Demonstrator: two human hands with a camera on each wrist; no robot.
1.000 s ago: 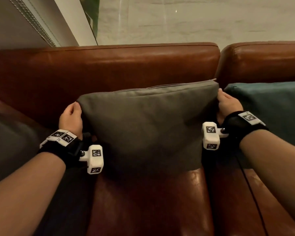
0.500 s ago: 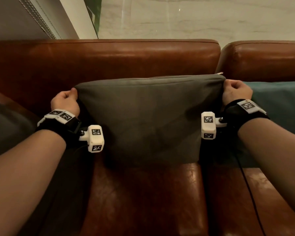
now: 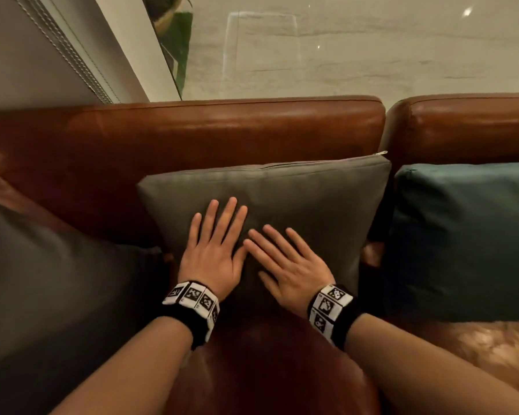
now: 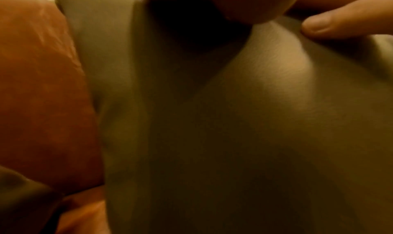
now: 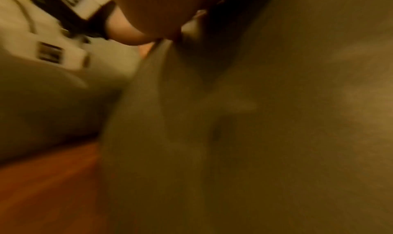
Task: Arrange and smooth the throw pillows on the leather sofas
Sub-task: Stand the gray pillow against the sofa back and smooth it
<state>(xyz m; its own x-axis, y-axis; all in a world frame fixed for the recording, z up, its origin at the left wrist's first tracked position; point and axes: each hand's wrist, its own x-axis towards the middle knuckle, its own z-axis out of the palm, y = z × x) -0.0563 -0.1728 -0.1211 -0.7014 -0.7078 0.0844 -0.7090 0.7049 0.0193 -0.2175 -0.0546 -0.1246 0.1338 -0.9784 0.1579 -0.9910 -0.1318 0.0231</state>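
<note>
A grey throw pillow (image 3: 318, 199) stands upright against the back of the brown leather sofa (image 3: 222, 130), its zipper along the top edge. Both hands lie flat on its front face with straight, spread fingers. My left hand (image 3: 213, 247) presses the pillow's lower left part. Beside it my right hand (image 3: 285, 262) presses the lower middle, its fingertips almost touching the left thumb. Both wrist views are filled with blurred grey pillow fabric (image 4: 234, 119) (image 5: 255, 119); a thumb tip shows in the left wrist view.
A teal pillow (image 3: 462, 235) leans on the neighbouring sofa section to the right. A dark grey pillow (image 3: 42, 295) lies at the left. Behind the sofa back are a pale floor, a wall with a blind and a plant (image 3: 174, 31).
Both hands let go of the pillow's upper corners and moved inward. They now lie flat on its front face. The pillow rests against the sofa back.
</note>
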